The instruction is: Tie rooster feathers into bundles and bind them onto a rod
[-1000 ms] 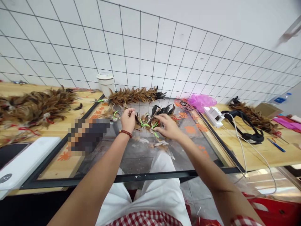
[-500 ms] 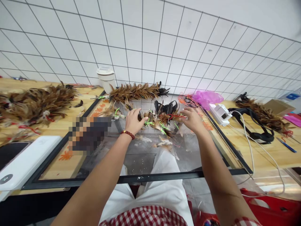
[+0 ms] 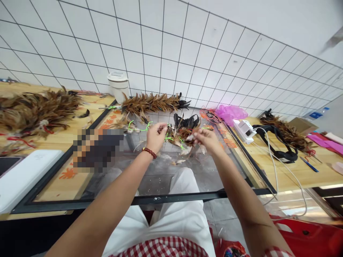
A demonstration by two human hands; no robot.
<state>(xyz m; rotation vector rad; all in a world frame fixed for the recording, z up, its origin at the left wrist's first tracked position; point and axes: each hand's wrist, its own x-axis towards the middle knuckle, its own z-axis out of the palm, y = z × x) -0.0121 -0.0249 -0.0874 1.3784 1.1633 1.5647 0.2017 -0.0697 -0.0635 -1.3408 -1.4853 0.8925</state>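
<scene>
A pile of brown and black feathers point(image 3: 185, 129) with bright green ties among them lies on the glass panel between my hands. My left hand point(image 3: 155, 137), with a beaded bracelet at the wrist, is at the pile's left side. Its thumb and fingers are pinched together, and what they hold, if anything, is hidden. At the right side of the pile, my right hand point(image 3: 207, 140) pinches a small pale feather point(image 3: 190, 137) between thumb and fingertips. Pale fluff point(image 3: 178, 162) is scattered on the glass point(image 3: 160, 182) nearer to me.
A long brown feather garland point(image 3: 152, 103) lies behind the pile, beside a white lidded bin point(image 3: 118, 87). More feathers point(image 3: 40, 109) lie at left near a white power bank point(image 3: 30, 178). To the right are a pink bag point(image 3: 230, 113), a power strip point(image 3: 244, 131), cables and a black headset strap point(image 3: 278, 142).
My right hand has moved left and closer to me, and its fingers have closed on a pale feather. My left hand's fingers have drawn together. The view has shifted slightly.
</scene>
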